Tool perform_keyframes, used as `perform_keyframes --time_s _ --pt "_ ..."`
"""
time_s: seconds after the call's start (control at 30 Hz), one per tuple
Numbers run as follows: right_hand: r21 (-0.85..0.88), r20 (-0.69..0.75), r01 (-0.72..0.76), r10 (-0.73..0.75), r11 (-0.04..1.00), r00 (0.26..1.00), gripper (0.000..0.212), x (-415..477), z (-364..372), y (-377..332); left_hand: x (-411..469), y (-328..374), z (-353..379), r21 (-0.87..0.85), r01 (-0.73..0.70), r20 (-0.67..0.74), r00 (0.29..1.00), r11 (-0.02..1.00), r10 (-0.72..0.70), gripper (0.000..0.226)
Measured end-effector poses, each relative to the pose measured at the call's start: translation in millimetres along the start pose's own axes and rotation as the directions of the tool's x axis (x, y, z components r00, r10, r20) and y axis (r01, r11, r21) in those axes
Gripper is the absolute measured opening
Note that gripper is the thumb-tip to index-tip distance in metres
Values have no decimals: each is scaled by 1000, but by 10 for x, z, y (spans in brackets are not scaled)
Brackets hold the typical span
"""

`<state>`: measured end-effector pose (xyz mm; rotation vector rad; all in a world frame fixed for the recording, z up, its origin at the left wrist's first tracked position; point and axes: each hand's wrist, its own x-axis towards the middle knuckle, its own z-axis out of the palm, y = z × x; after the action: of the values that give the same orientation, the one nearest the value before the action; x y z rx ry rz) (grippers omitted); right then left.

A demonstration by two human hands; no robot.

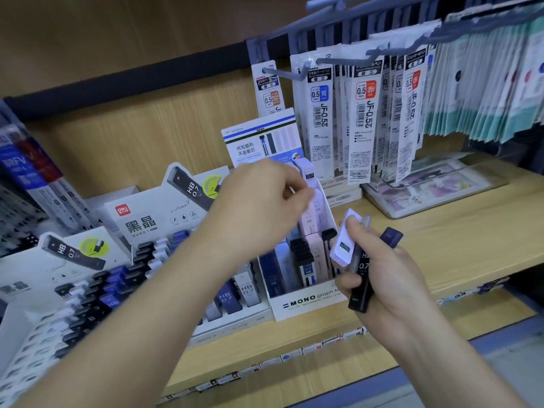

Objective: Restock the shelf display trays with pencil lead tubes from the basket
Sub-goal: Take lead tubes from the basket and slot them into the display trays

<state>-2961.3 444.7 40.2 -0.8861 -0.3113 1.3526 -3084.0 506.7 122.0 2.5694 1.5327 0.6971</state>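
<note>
Right grip [385, 275] clamps tube bundle [362, 278], long axes 1–7 o'clock. MONO tray [306, 303] just beside, at 9 o'clock. Left grip [259, 207] nearer tray, curled over rear slots; pinching or not, cannot tell.

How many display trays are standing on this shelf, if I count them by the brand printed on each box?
Deli trays: 2
MONO tray: 1
Total: 3
</note>
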Motion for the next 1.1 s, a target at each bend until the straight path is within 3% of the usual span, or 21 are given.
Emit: perform_keyframes --time_s 0.13,0.23,0.33,0.4,0.53,0.6,0.7,0.9,1.0,1.1 --pt "-15 68 5 -3 1000 998 17 -1 38 52 -477 170 155 -421 174 225 971 890 -83 26" --pt "-17 70 -3 5 1000 998 19 -15 46 70 -629 142 284 -580 255 168 967 774 -193 22" --pt "-22 81 49 -47 999 996 14 -14 19 35 -722 83 294 -669 239 118 969 704 -217 18" --pt "-11 100 72 -71 997 993 4 -7 -12 5 -755 32 263 -716 224 97 970 662 -223 20" --pt "-129 121 103 -88 986 989 11 -18 -45 5 -790 -63 164 -799 242 118 961 550 -252 21" --pt "-192 123 118 -95 974 988 14 -15 -55 22 -799 -99 109 -818 244 160 966 521 -202 23" --pt "-215 138 126 -98 968 986 8 -18 -60 30 -792 -141 58 -798 204 146 978 567 -147 28" --pt "-208 196 121 -79 971 977 14 -68 -26 5 -604 -167 62 -779 181 -5 955 600 -295 8" --pt "-264 156 145 -106 954 982 13 -46 -52 17 -528 -194 72 -755 208 73 969 622 -235 21" --pt "-250 104 147 -124 957 987 12 -7 -76 16 -472 -205 31 -805 272 183 959 528 -215 17"
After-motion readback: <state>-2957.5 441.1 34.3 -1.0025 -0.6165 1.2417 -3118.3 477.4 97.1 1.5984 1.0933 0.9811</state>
